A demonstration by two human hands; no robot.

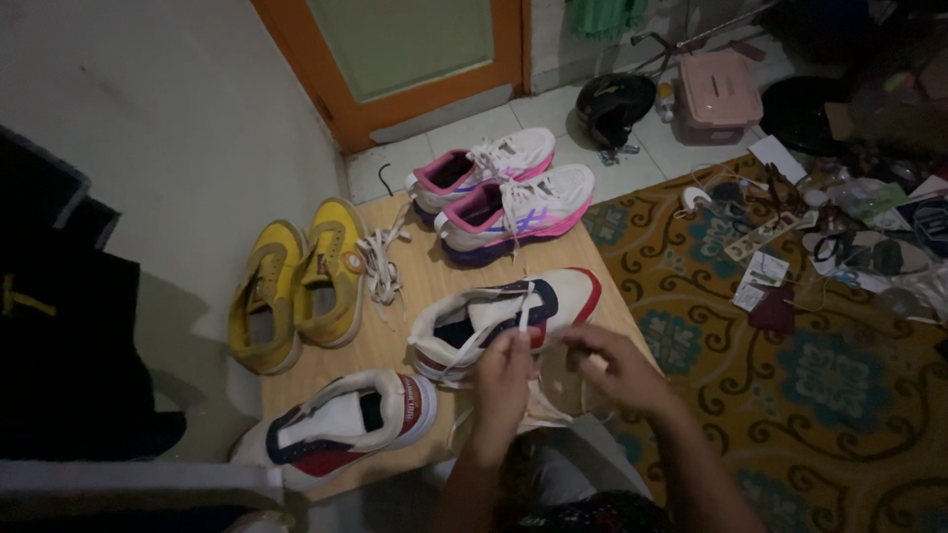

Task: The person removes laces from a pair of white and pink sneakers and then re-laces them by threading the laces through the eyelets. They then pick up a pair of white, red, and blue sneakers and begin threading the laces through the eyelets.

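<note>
A white sneaker with navy and red trim (538,301) lies on its side on a low wooden table (395,341). My left hand (502,380) pinches its white lace (494,331) just below the tongue. My right hand (617,365) hovers beside the shoe's sole with fingers curled around lace ends. The matching sneaker (341,424) sits at the table's near left corner without laces visible.
A yellow pair of shoes (296,281) stands at the left, loose white laces (380,265) beside them. A pink and white pair (504,192) sits at the far edge. A patterned rug (810,375), helmet (612,104), pink box (716,94) and clutter lie to the right.
</note>
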